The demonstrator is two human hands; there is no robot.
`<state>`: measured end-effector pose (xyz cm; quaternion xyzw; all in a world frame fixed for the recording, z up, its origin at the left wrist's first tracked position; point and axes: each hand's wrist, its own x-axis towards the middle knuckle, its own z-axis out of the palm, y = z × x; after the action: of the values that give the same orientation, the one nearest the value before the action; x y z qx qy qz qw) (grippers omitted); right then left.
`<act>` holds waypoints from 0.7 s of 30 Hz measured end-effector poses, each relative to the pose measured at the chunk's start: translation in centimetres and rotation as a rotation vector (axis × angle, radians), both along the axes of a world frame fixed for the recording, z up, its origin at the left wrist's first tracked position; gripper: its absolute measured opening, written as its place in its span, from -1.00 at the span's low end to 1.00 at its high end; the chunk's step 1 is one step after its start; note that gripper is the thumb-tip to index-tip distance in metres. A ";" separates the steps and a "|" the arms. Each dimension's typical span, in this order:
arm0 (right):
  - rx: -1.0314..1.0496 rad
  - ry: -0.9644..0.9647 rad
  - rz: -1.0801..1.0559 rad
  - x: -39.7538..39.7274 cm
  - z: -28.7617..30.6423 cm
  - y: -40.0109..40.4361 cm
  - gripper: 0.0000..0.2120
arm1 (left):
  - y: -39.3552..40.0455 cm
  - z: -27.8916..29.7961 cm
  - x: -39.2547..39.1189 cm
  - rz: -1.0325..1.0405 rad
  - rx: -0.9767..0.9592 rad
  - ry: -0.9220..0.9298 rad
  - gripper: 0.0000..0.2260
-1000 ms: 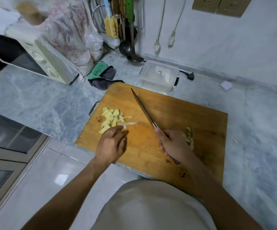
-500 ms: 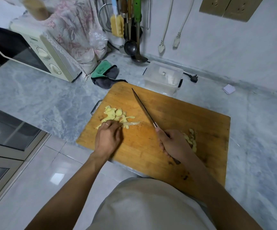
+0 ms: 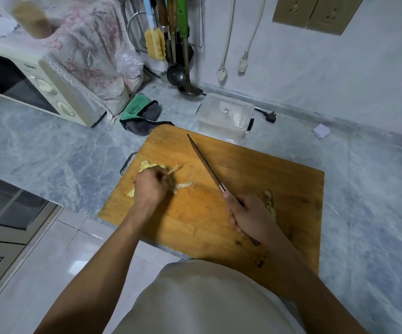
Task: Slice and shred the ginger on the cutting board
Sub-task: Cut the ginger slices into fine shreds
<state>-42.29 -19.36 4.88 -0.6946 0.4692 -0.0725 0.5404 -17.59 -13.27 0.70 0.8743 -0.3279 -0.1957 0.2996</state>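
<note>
ginger slices point(image 3: 148, 165): pale yellow pile on left part of cutting board point(image 3: 255, 165), mostly covered by left hand; a few thin strips point(image 3: 183, 185) poke out just right of the fingers
hidden: how many slices sit under left hand, cannot tell; whether fingertips pinch a piece or only press the pile, unclear
left hand point(image 3: 150, 186): knuckles up, fingers curled down over the ginger pile, touching it
right hand point(image 3: 250, 216): wrapped round knife handle, handle almost fully covered, only its dark end shows at the wrist
knife point(image 3: 204, 162): long thin blade points up-left across the board; whether the blade touches the wood, cannot tell; apart from the ginger pile
ginger scraps point(image 3: 268, 201): small brownish bits just behind right hand, partly blocked by it
cutting board: wooden, on grey marble table point(image 3: 50, 153), near edge hidden by the person's shirt
clear box point(image 3: 226, 116): lidded, touching or just beyond board's far edge
cloth point(image 3: 139, 114): green and grey, bunched, near board's far left corner
microwave point(image 3: 38, 85): far left, cut off by frame, floral cover on top
ladles point(image 3: 178, 71): hanging at wall, tops cut off
</note>
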 end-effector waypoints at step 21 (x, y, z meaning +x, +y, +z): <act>0.051 -0.016 -0.134 -3.1 -1.4 0.3 -0.49 | 0.2 -2.0 -4.8 -0.206 -0.012 -0.133 -0.72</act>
<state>-45.43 -19.10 3.44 -0.6470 0.5119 -0.1020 0.5558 -22.40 -13.06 -1.33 0.8451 -0.4364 -0.1651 0.2607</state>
